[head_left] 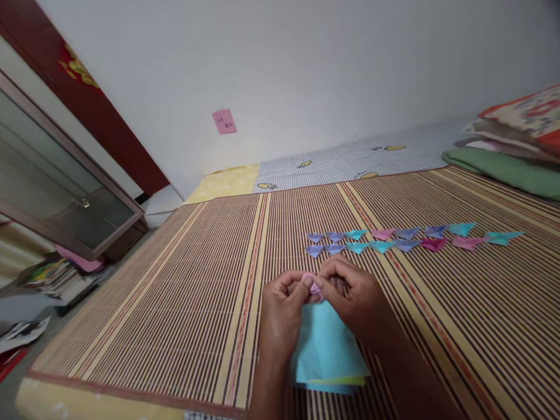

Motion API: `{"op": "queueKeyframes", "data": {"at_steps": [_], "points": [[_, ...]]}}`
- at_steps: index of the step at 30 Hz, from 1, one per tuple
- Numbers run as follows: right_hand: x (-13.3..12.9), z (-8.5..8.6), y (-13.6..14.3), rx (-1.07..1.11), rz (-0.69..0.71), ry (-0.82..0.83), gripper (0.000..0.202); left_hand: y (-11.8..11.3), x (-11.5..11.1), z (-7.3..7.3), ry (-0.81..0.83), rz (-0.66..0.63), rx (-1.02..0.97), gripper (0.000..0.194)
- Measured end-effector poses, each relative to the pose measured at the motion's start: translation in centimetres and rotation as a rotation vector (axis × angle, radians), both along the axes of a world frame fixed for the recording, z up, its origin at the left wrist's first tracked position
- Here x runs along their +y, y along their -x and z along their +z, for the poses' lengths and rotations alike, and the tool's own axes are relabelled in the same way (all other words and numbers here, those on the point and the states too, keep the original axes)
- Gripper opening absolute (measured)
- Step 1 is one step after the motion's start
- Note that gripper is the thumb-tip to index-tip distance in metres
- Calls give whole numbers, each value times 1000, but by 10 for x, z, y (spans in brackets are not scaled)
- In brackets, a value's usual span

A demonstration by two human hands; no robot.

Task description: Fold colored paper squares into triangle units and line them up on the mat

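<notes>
Left hand [282, 297] and right hand [352, 286] pinch small pink paper [315, 290] between fingertips, apparently mid-fold. Folded pieces [382, 247] sit done in two rows on striped mat [196, 291] beyond; flat blue sheets [328, 344] between forearms seem left unworked.

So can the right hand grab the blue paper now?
Probably yes: the blue paper lies on the mat close to the right hand, with most of its top sheet uncovered. But that hand is pinching the pink paper, so it might need to let go first.
</notes>
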State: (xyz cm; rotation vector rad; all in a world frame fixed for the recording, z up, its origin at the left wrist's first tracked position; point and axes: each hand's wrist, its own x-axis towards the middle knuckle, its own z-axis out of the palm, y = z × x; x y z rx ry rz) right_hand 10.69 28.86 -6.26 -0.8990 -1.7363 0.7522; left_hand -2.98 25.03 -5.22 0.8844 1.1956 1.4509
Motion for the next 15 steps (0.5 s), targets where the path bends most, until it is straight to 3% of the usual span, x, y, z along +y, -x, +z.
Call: {"op": "queueKeyframes", "data": {"at_steps": [6,15], "points": [[1,2,-6,114,114,82,6,0,1,-4,-16,51,-101,19],[2,2,-8,-4,59,-166,15,-3,0,1,-70,72,-44,20]]}}
